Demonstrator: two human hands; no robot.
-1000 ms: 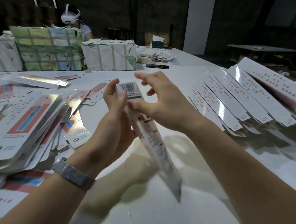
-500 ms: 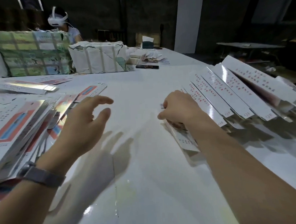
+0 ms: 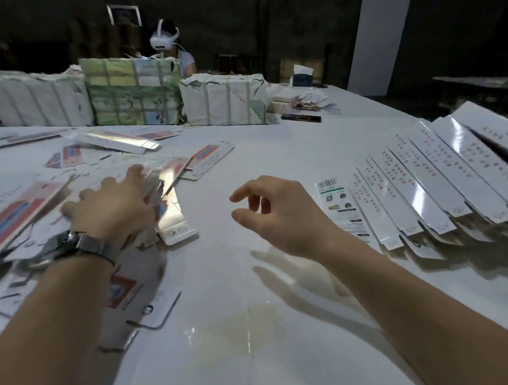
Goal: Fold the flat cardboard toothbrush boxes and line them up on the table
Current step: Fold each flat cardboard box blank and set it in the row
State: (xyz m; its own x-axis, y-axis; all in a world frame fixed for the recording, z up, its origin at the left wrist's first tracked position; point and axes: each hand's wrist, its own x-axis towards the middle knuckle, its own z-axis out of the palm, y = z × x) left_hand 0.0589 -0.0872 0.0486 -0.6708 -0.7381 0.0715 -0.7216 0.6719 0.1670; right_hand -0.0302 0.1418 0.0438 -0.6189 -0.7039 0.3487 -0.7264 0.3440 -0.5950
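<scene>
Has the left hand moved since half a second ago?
Yes. The left hand has gone left, off the bare white table, onto the pile of flat printed cardboard boxes.

Folded box (image 3: pixel 343 210) now lying at row's end, right hand (image 3: pixel 280 211) released, left hand (image 3: pixel 111 207) reached onto flat stack (image 3: pixel 170 197)

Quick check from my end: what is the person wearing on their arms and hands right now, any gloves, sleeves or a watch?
No gloves on either hand, and both forearms are bare as far as the frame shows, with no sleeves in view. The left hand has a wristwatch at the wrist, with a dark case and a grey metal mesh band. The right hand and its wrist carry nothing: no ring, band or watch visible.
</scene>
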